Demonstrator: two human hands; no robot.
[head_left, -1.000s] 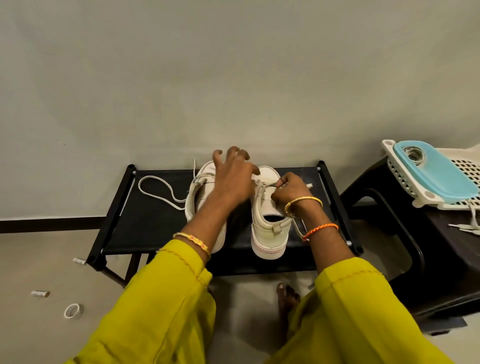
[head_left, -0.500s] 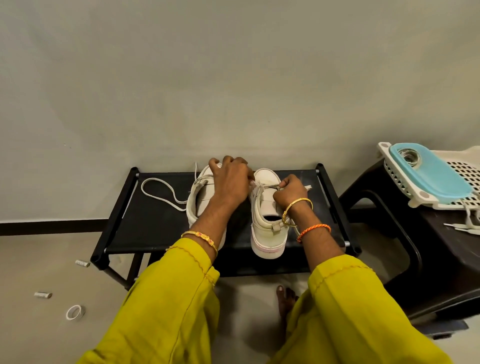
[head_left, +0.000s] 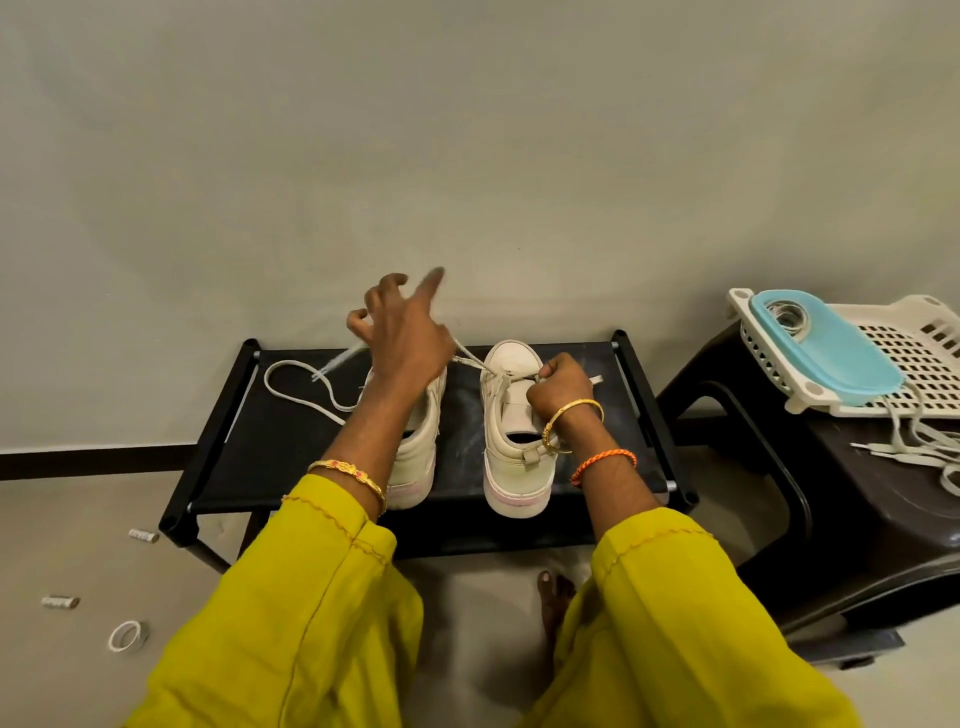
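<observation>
One stretch of lace (head_left: 470, 358) had been drawn taut far-left by the newly raised left hand (head_left: 405, 338) gripping it, and kept pinched by the right hand (head_left: 558, 384) at the right shoe (head_left: 511, 478) on the bench (head_left: 291, 457), so that eyelet was judged threaded.

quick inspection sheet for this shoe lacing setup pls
surface: black rack shelf, pale smears between the shoes
job's things: left shoe and right shoe stand side by side, toes to the wall; lace runs taut from the right shoe up to the left hand; second lace lies looped on the shelf's left
clutter: tape ring and two small cylinders on the floor
grippers: left hand raised, grips the lace; right hand pinches it at the right shoe
cables: nothing seen
surroundings: grey wall; dark stool bearing a white basket, blue lid, loose laces
</observation>
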